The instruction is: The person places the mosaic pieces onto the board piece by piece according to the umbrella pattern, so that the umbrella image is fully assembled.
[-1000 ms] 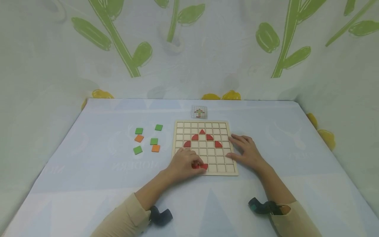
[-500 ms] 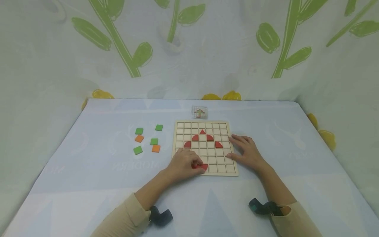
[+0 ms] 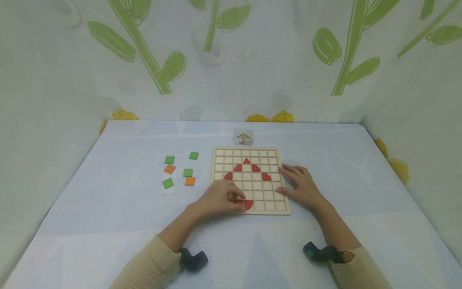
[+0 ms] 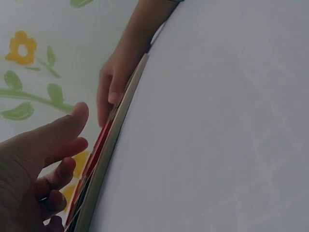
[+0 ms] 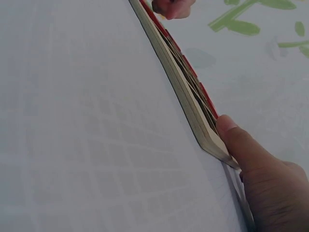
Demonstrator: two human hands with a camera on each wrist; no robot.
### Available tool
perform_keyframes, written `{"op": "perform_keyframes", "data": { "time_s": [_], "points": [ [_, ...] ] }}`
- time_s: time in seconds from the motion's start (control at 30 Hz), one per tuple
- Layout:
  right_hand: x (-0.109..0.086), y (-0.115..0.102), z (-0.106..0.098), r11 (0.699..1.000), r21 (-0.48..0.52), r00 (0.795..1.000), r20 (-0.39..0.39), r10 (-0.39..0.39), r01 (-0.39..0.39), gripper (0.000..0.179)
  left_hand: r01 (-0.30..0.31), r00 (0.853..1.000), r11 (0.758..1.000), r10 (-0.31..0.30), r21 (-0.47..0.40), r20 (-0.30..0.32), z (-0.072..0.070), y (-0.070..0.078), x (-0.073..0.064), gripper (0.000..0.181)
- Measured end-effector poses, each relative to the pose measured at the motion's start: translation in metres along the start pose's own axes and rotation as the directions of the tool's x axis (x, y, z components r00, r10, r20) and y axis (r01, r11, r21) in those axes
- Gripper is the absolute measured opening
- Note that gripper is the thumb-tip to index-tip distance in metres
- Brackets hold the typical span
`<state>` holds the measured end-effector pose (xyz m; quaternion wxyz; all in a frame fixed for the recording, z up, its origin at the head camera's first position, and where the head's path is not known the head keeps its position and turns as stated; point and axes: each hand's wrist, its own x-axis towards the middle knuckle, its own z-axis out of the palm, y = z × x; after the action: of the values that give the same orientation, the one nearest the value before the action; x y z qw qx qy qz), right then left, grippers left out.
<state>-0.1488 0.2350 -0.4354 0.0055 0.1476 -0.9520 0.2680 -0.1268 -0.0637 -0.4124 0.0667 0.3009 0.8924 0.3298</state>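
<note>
A wooden grid board (image 3: 269, 194) lies on the table. Two red quarter-round tiles sit side by side in its near row; the right one (image 3: 248, 204) shows whole, while my left thumb partly covers the left one (image 3: 238, 202). Over the board's near left part, my left hand (image 4: 29, 164) has thumb and index finger apart, with nothing between them. My right hand (image 3: 302, 188) rests along the board's right edge, its thumb (image 5: 241, 145) touching the rim. Farther up the board are a red triangle (image 3: 246, 161) and several red quarter-rounds, among them one at the right (image 3: 266, 176).
Left of the board lie several green square tiles, one of them nearest the board (image 3: 187, 172), and two orange ones, including the nearer (image 3: 189, 181). Behind the board is a small pattern card (image 3: 243, 137). A wall with painted leaves (image 3: 326, 46) stands beyond the table.
My left hand has drawn back slightly to the left, and its fingertips have come off the right-hand red quarter-round, now uncovered. The right hand stays where it was.
</note>
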Motion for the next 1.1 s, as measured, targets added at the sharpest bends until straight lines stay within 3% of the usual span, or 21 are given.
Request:
{"op": "perform_keyframes", "data": {
  "time_s": [0.17,0.37,0.77,1.1],
  "points": [
    [0.0,0.0,0.0,1.0,0.003,1.0,0.001,0.002,-0.002,0.07,0.035,0.996,0.999,-0.035,0.0,0.08,-0.009,-0.004,0.0,0.032],
    [-0.001,-0.001,0.0,1.0,0.006,1.0,-0.002,0.0,0.0,0.07,0.052,0.99,0.998,-0.048,-0.027,0.134,-0.015,-0.011,-0.003,0.031],
    [0.0,-0.001,0.0,1.0,0.005,1.0,-0.006,-0.013,0.013,0.07,0.062,0.986,0.983,-0.034,-0.172,0.161,-0.033,-0.027,-0.006,0.027],
    [0.0,-0.001,0.0,1.0,-0.008,1.0,-0.003,-0.002,0.002,0.07,0.016,0.985,0.979,0.02,-0.205,0.172,-0.045,-0.039,-0.008,0.03]
  ]
}}
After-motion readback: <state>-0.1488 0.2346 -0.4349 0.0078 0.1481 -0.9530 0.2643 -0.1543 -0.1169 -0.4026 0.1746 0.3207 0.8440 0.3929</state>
